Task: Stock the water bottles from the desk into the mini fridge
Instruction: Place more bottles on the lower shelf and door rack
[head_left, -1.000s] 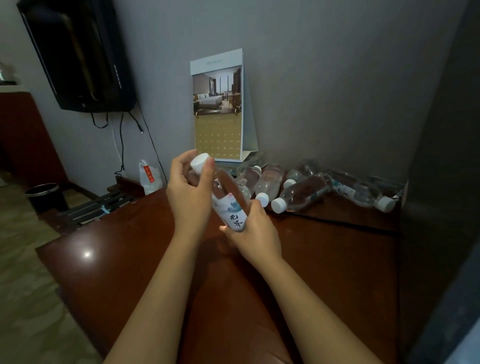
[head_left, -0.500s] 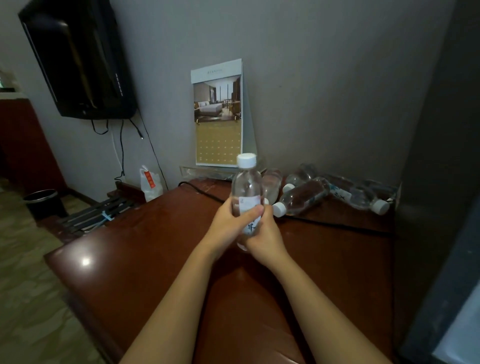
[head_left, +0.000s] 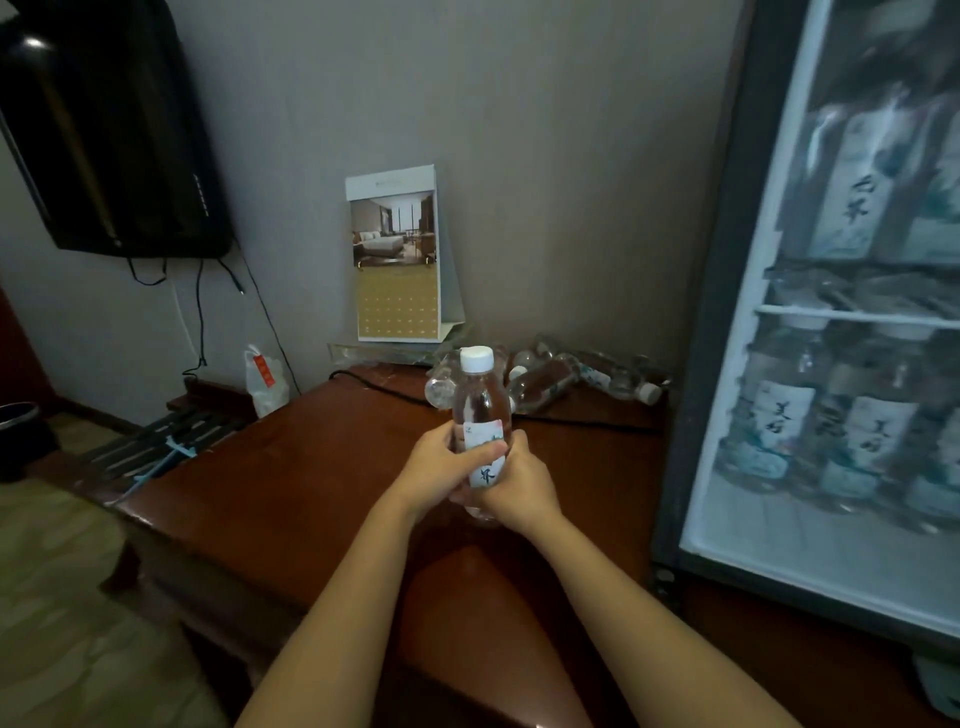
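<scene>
A clear water bottle (head_left: 479, 400) with a white cap and a white label stands upright above the brown desk (head_left: 291, 483). My left hand (head_left: 439, 473) and my right hand (head_left: 514, 488) both grip its lower half, thumbs across the label. Behind it, several more bottles (head_left: 550, 376) lie on their sides against the wall. The mini fridge (head_left: 852, 332) stands at the right with its inside showing; several bottles stand on its lower shelf (head_left: 810, 525) and more on the upper one.
A desk calendar (head_left: 397, 254) leans on the wall behind the bottles. A black cable (head_left: 582, 420) runs across the desk's back. A wall-mounted TV (head_left: 104, 130) hangs at the left, with a white bag (head_left: 265, 382) and a luggage rack (head_left: 156, 447) below.
The bottle went from tilted, with my left hand at its cap, to upright with both hands round its lower half. The view swung right, and the fridge's inside came into sight.
</scene>
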